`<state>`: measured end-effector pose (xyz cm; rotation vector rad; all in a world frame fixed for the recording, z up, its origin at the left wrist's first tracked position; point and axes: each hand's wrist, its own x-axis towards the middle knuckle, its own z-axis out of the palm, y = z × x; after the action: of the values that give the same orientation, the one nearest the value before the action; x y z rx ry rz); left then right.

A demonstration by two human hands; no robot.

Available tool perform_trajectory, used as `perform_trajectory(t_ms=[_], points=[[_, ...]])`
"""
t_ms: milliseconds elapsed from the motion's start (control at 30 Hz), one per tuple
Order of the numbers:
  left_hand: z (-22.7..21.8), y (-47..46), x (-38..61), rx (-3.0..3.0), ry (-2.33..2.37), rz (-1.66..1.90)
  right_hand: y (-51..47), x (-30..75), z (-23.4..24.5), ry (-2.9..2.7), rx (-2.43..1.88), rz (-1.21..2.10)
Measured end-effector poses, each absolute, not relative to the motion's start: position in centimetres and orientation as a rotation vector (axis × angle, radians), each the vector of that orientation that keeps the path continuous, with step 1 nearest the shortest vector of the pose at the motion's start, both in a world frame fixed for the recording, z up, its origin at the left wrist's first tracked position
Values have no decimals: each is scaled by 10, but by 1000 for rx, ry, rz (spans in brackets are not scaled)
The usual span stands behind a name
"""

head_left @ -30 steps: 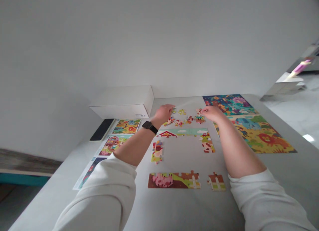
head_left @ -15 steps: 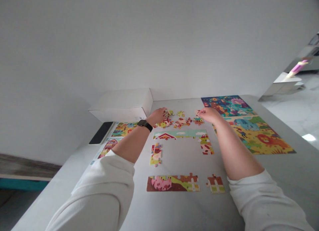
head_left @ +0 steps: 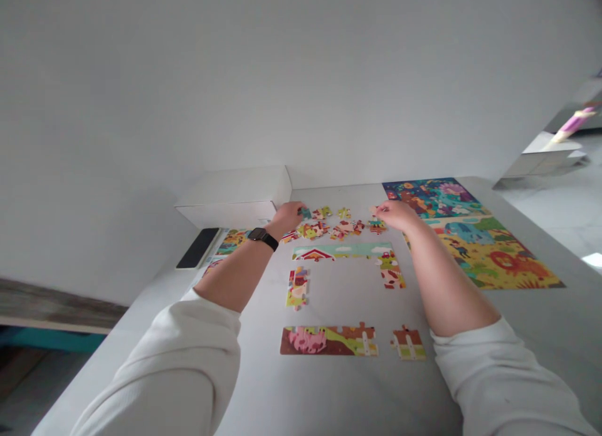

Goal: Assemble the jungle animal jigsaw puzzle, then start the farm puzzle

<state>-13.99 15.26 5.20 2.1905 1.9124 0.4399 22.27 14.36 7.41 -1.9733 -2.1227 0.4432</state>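
My left hand, a dark watch on its wrist, is closed with its fingertips at a teal puzzle piece on the left of the loose pieces. Across from it, my right hand pinches a pale puzzle piece at the right end of the pile. Between them lie several mixed loose pieces. Nearer me, a partly joined frame has a top strip with a red roof, a left piece, a right side and a bottom strip with a pig. A fence piece lies apart at its right.
A white box stands against the wall at the back left, with a dark phone before it. Picture sheets partly show under my left arm. On the right lie a blue picture and a yellow animal picture.
My left hand has moved left along the loose pieces, and the teal piece now shows at its fingertips. My right hand has stayed at nearly the same spot. The view has shifted slightly.
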Motion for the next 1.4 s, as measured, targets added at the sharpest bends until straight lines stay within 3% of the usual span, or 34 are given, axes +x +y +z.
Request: perform_trajectory(t_ms=[233, 433, 633, 867, 1033, 1267, 1400], points=[[58, 131, -128, 1595, 1632, 959, 136, 218, 84, -2075, -1905, 510], [74, 93, -103, 1249, 1345, 1077, 119, 210, 96, -2058, -1741, 670], [88, 48, -80, 1371, 1235, 1130, 84, 196, 112, -2027, -1447, 1041], [106, -36, -58, 1975, 1257, 1268, 10, 180, 120, -1866, -1183, 1478], [94, -82, -48, 2099, 1199, 1323, -40, 191, 106, -1762, -1150, 1441], [64, -106, -25, 1382, 1104, 1137, -80, 205, 72, -1604, -1194, 1230], [52, -107, -17, 1254, 1095, 1003, -80, 203, 53, -1646, -1174, 1194]])
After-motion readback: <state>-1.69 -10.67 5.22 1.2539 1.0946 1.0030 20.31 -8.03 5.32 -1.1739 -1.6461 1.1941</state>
